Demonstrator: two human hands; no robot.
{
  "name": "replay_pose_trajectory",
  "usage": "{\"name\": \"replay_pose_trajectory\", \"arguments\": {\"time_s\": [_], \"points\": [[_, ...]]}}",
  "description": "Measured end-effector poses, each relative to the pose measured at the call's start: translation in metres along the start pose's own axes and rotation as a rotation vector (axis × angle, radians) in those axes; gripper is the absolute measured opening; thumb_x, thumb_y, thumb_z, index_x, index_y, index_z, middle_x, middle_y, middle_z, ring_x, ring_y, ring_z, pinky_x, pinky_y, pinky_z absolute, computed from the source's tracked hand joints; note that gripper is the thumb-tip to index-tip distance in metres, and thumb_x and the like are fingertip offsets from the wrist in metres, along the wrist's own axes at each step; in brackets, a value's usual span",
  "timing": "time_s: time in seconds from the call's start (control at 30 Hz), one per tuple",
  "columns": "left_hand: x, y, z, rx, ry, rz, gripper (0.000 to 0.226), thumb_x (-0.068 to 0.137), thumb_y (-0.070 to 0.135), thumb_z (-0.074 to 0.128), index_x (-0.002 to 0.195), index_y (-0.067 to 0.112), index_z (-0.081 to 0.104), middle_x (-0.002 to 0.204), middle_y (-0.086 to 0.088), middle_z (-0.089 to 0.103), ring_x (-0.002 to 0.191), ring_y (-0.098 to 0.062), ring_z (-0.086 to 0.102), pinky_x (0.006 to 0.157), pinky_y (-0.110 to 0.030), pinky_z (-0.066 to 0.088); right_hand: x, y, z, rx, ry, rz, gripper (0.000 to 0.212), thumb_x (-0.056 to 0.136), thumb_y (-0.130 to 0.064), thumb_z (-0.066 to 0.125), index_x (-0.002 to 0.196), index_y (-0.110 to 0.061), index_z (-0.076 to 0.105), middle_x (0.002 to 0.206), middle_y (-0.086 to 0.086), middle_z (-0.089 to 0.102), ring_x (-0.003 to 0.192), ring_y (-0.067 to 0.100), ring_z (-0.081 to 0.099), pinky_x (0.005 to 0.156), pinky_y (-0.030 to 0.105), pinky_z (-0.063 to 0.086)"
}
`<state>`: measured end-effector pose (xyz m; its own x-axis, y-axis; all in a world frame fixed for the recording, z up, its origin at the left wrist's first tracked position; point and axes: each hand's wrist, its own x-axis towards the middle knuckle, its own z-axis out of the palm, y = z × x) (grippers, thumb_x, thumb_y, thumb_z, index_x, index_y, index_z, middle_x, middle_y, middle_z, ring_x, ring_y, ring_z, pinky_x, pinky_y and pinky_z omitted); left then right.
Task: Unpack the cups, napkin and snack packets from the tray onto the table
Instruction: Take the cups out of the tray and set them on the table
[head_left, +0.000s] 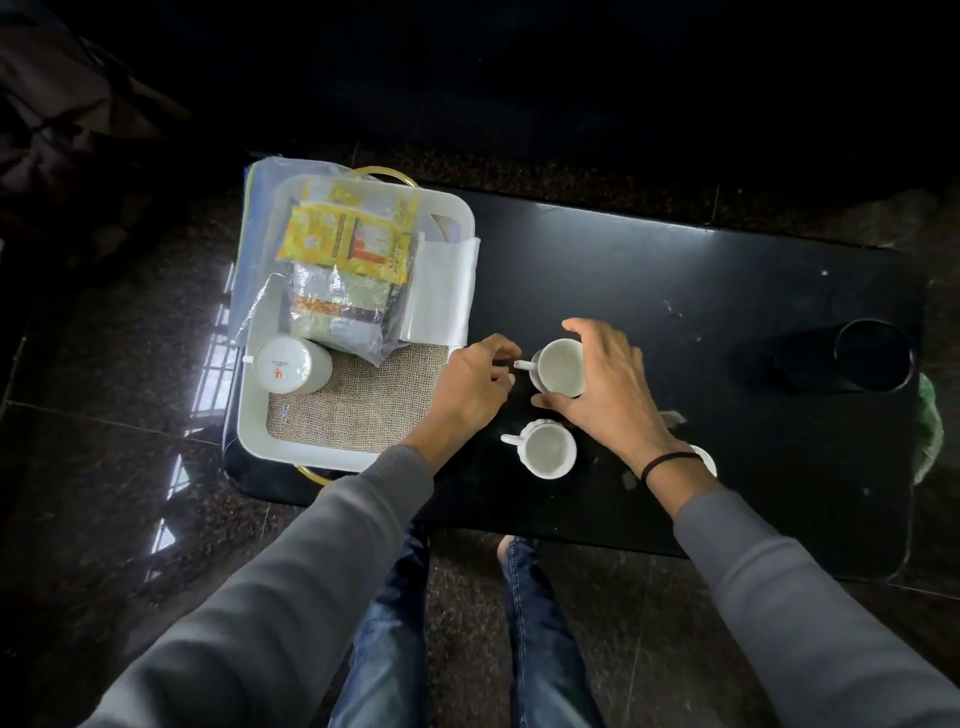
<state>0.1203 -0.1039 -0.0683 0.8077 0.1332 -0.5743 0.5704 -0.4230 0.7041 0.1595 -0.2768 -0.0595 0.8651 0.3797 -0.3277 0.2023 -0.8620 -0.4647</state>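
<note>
Head view: right hand (605, 387) cupped around upright white cup (560, 367) on table (727, 312); left hand (475, 382) pinching its handle. Cup looks empty.

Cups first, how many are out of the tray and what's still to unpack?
Done: one upright cup stands on the table; another white rim shows behind the right wrist. In hand: right hand and left hand set down a cup. Left in the tray: upturned cup, snack packets, napkin.

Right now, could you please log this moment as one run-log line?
left hand: pinching cup handle | right hand: cupping same cup on table | second cup: on table | tray: inverted cup, snack packets, napkin
</note>
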Motion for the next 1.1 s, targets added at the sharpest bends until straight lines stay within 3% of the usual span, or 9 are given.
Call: {"name": "replay_pose_trajectory", "arguments": {"time_s": [0.3, 0.43, 0.57, 0.67, 0.8, 0.93, 1.03, 1.1], "points": [[-0.032, -0.020, -0.070, 0.114, 0.163, 0.025, 0.028, 0.093, 0.011, 0.063, 0.117, 0.023, 0.068, 0.117, 0.008, 0.073, 0.105, -0.012, 0.070, 0.088, -0.036, 0.058, 0.018, -0.084, 0.011, 0.038, -0.062, -0.163, 0.058, 0.082, -0.028, 0.082, 0.132, -0.017, 0.053, 0.134, 0.002, 0.056, 0.127, 0.023, 0.048, 0.098, 0.036, 0.046], [-0.042, -0.049, -0.108, 0.303, 0.345, 0.023, 0.033, 0.089, 0.013, 0.065, 0.120, 0.024, 0.068, 0.123, 0.001, 0.070, 0.109, -0.020, 0.066, 0.085, -0.039, 0.056, 0.028, -0.132, 0.042, 0.135, -0.164, -0.188, 0.044, 0.086, -0.026, 0.077, 0.123, -0.022, 0.055, 0.125, -0.002, 0.062, 0.116, 0.018, 0.058, 0.090, 0.038, 0.053], [-0.045, -0.091, -0.135, 0.663, 0.389, -0.021, 0.047, 0.089, 0.018, 0.064, 0.135, 0.021, 0.054, 0.142, -0.002, 0.055, 0.137, -0.025, 0.042, 0.107, -0.043, 0.036, 0.037, -0.173, 0.078, 0.203, -0.284, -0.174, 0.047, 0.086, -0.031, 0.078, 0.126, -0.020, 0.055, 0.127, -0.003, 0.064, 0.116, 0.015, 0.060, 0.095, 0.042, 0.053], [-0.043, -0.116, -0.150, 0.812, 0.281, -0.076, 0.066, 0.088, 0.014, 0.065, 0.147, 0.023, 0.036, 0.156, -0.007, 0.034, 0.143, -0.031, 0.032, 0.109, -0.045, 0.036, 0.045, -0.192, 0.100, 0.231, -0.339, -0.141, 0.050, 0.085, -0.031, 0.078, 0.127, -0.019, 0.054, 0.129, -0.003, 0.064, 0.119, 0.017, 0.059, 0.099, 0.041, 0.050], [-0.037, -0.124, -0.161, 0.778, 0.239, -0.033, 0.072, 0.088, 0.004, 0.065, 0.147, 0.031, 0.036, 0.152, -0.004, 0.033, 0.130, -0.029, 0.041, 0.077, -0.037, 0.056, 0.051, -0.206, 0.113, 0.289, -0.345, -0.081, 0.049, 0.083, -0.028, 0.080, 0.124, -0.017, 0.055, 0.121, -0.004, 0.069, 0.109, 0.014, 0.064, 0.094, 0.034, 0.052], [-0.044, -0.123, -0.164, 0.730, 0.239, -0.019, 0.063, 0.089, 0.028, 0.074, 0.143, 0.032, 0.042, 0.144, -0.004, 0.040, 0.124, -0.026, 0.050, 0.078, -0.038, 0.057, 0.049, -0.209, 0.113, 0.343, -0.361, -0.037, 0.050, 0.083, -0.025, 0.082, 0.124, -0.018, 0.054, 0.120, -0.006, 0.067, 0.104, 0.009, 0.066, 0.087, 0.025, 0.051], [-0.056, -0.119, -0.167, 0.528, 0.277, -0.025, 0.065, 0.080, 0.039, 0.082, 0.137, 0.030, 0.052, 0.129, -0.005, 0.054, 0.109, -0.028, 0.063, 0.073, -0.036, 0.054, 0.044, -0.203, 0.108, 0.398, -0.369, -0.010, 0.053, 0.083, -0.022, 0.081, 0.128, -0.021, 0.054, 0.126, -0.007, 0.064, 0.109, 0.008, 0.064, 0.094, 0.029, 0.051], [-0.063, -0.115, -0.170, 0.325, 0.310, -0.052, 0.067, 0.072, 0.044, 0.088, 0.130, 0.030, 0.058, 0.114, -0.003, 0.061, 0.096, -0.024, 0.066, 0.071, -0.030, 0.050, 0.039, -0.193, 0.101, 0.444, -0.360, 0.006, 0.051, 0.084, -0.029, 0.080, 0.129, -0.025, 0.054, 0.129, -0.011, 0.062, 0.112, 0.005, 0.062, 0.093, 0.026, 0.047]]}}
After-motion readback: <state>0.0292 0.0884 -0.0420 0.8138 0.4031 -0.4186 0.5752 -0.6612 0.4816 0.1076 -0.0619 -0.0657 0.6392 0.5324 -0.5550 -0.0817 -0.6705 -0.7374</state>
